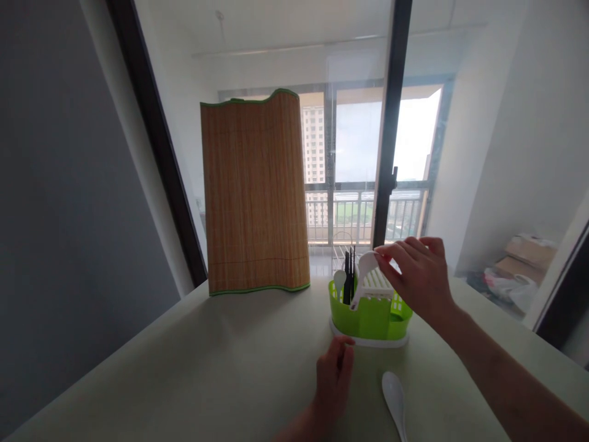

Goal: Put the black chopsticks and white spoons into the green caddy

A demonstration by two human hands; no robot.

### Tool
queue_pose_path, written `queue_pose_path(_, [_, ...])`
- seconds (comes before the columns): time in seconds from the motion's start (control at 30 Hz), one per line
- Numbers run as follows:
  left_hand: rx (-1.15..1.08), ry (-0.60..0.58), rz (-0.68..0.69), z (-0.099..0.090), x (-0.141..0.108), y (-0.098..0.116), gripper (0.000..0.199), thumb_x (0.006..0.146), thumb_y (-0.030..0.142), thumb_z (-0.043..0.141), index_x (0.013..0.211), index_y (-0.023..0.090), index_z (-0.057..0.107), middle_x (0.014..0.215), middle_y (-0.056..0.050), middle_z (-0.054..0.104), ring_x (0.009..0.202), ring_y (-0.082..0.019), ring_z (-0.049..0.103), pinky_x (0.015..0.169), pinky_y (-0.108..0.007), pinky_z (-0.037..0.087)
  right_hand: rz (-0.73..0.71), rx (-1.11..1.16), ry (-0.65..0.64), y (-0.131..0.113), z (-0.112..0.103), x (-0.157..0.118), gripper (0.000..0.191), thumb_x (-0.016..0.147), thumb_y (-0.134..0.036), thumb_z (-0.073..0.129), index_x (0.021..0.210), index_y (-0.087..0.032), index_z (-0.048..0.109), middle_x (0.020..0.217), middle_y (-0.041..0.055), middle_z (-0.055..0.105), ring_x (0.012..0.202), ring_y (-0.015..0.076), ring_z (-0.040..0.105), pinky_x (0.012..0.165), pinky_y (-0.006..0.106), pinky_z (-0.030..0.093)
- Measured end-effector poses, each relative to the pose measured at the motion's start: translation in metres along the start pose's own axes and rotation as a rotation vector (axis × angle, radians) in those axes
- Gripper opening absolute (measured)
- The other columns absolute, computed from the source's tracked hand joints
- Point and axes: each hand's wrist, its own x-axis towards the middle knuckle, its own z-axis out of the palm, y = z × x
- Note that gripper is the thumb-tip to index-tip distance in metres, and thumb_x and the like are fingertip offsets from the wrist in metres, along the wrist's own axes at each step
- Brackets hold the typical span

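Note:
My right hand [416, 273] pinches a white spoon [367, 265] by its bowl end. The spoon's handle slants down in front of the left part of a green cutlery basket [372, 318]; I cannot tell whether it touches the rim. Black chopsticks [348, 282] and a small white spoon [339, 281] stand upright in that part. Just in front of the basket's white base [381, 344], my left hand [335, 374] has its fingers curled, nothing seen in them. Another white spoon [393, 393] lies on the table, to the right of my left hand.
A rolled bamboo mat [255, 196] with green edging stands upright on the pale table [207, 356], left of the basket. White slatted part [378, 283] sits over the basket's middle. Behind the table is a dark-framed glass panel [391, 123]. Cardboard boxes [529, 258] and plastic bags are at far right.

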Motion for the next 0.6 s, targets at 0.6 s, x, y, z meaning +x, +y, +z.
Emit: queue_pose_path(0.6, [0.202, -0.164, 0.026, 0.008, 0.0, -0.001, 0.018, 0.089, 0.023, 0.045, 0.094, 0.02, 0.062, 0.058, 0.005, 0.047, 0.051, -0.009, 0.04, 0.053, -0.023, 0.028, -0.038, -0.243, -0.595, -0.031, 0.113, 0.018, 0.015, 0.081, -0.014, 0.063, 0.067, -0.014, 0.067, 0.064, 0.0107, 0.067, 0.075, 0.0246, 0.059, 0.078, 0.039, 0.027])
